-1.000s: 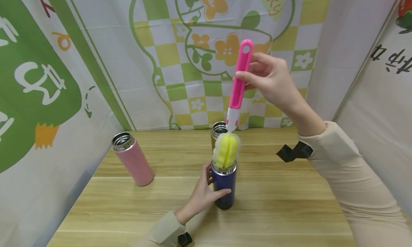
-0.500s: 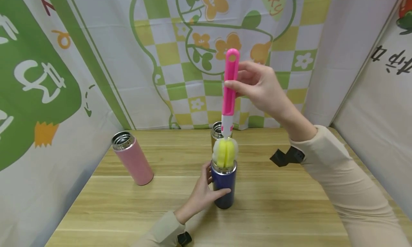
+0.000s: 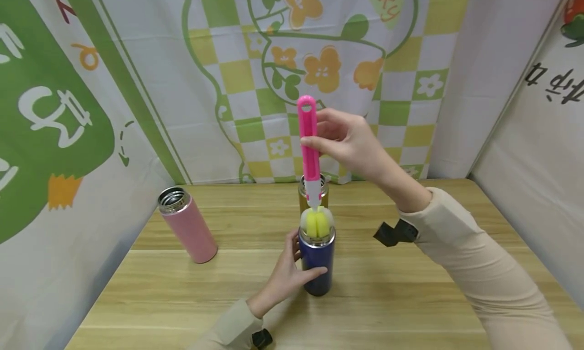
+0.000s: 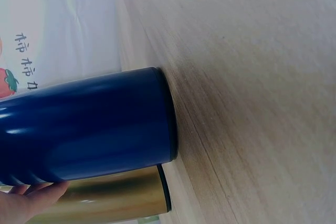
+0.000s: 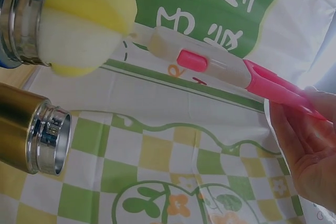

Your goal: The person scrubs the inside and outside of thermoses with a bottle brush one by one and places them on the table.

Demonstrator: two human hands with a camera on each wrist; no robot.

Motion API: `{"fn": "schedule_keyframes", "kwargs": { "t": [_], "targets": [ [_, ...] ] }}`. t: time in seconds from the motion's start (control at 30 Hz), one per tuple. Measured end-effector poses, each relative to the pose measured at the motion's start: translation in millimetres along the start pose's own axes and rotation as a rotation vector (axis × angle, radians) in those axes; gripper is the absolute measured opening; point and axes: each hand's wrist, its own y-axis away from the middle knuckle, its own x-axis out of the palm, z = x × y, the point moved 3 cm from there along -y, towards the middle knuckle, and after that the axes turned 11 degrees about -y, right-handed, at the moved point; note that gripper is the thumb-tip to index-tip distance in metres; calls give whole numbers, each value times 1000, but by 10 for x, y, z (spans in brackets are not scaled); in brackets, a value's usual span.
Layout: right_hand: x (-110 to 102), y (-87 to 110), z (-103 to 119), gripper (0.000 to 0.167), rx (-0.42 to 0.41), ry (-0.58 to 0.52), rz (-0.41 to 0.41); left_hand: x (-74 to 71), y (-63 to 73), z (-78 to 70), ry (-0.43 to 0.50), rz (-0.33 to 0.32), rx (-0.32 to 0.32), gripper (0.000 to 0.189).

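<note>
In the head view my right hand (image 3: 349,140) pinches the pink handle of a sponge bottle brush (image 3: 310,152) between thumb and fingers. Its yellow and white sponge head sits partly inside the mouth of a dark blue bottle (image 3: 318,264), the upper part bulging above the metal rim. My left hand (image 3: 289,274) grips that bottle around its side as it stands upright on the table. In the right wrist view the sponge (image 5: 89,19) fills the steel neck. The left wrist view shows the blue bottle's lower body (image 4: 94,124) and fingers at its side.
Just behind the blue bottle stands an open gold bottle (image 3: 303,198), partly hidden by it and the brush. An open pink bottle (image 3: 191,228) is at the left on the wooden table (image 3: 392,299). A printed curtain (image 3: 255,122) hangs behind the table.
My right hand has moved down and left with the brush, which has become more upright. More of the sponge has gone into the blue bottle. The left hand has stayed in place.
</note>
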Motion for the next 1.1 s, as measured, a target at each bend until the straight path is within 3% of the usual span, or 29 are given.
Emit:
{"fn": "schedule_keyframes", "kwargs": {
  "t": [0.2,0.8,0.9,1.03,1.1],
  "targets": [
    [16,72,-54,23,45,-2,-2,-2,-2,-5,-5,-5,10,80],
    [67,199,-200,18,79,-1,36,-18,-10,-3,-2,-10,11,81],
    [127,280,-303,18,86,9,75,-22,-10,-3,1,-13,4,81],
    [217,487,-523,19,155,23,138,-26,0,-58,13,-5,-17,80],
    [230,589,-609,18,185,33,129,-34,5,-124,16,3,-21,80]
  ]
}}
